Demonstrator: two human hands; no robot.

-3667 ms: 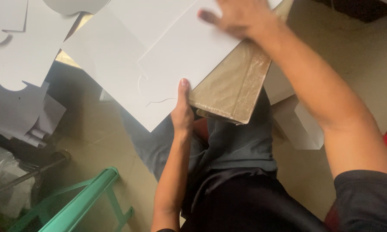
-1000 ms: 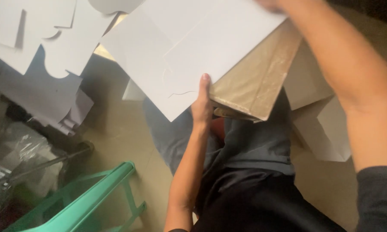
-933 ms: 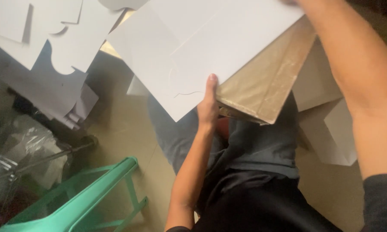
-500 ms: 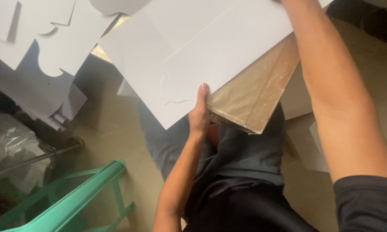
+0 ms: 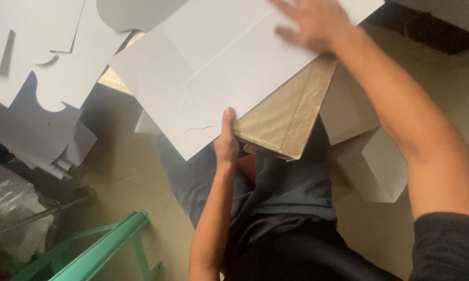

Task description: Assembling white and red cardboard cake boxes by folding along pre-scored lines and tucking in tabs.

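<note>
Under both hands [image 5: 226,143], white card sheet [image 5: 234,78], long axis slanting up-right.

A tan tiled floor [image 5: 115,171] is carrying the clutter. White die-cut sheets [image 5: 42,78] are lying at upper left, a green metal frame [image 5: 104,250] is standing at lower left, and a folded white box [image 5: 375,166] is sitting at right.

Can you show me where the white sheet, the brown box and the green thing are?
white sheet [image 5: 229,78], head view, on its flat middle.
brown box [image 5: 289,122], head view, on its shiny brown side.
green frame [image 5: 107,243], head view, on its slanted bar.
</note>
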